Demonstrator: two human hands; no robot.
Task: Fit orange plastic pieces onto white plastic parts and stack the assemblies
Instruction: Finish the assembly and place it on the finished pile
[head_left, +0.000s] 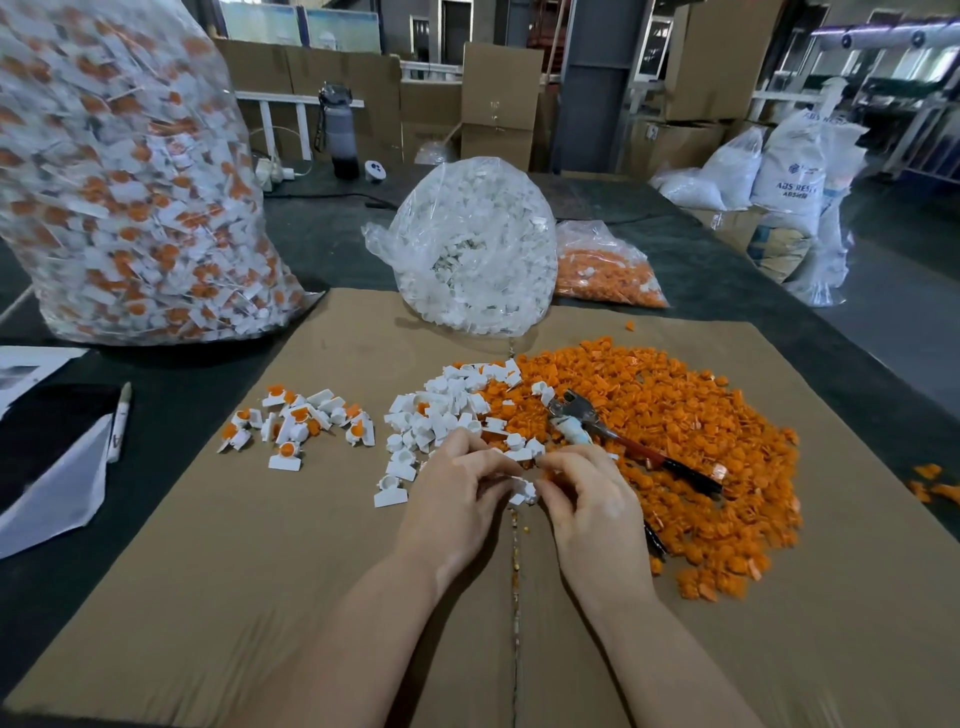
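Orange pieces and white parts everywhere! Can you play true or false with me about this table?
1. The big orange pile lies on the cardboard. True.
2. Both hands are empty. False: the left hand and right hand pinch a white part together.
3. The hammer rests on the orange pile. True.
4. The finished pieces sit right of the orange pile. False: they sit left of it.
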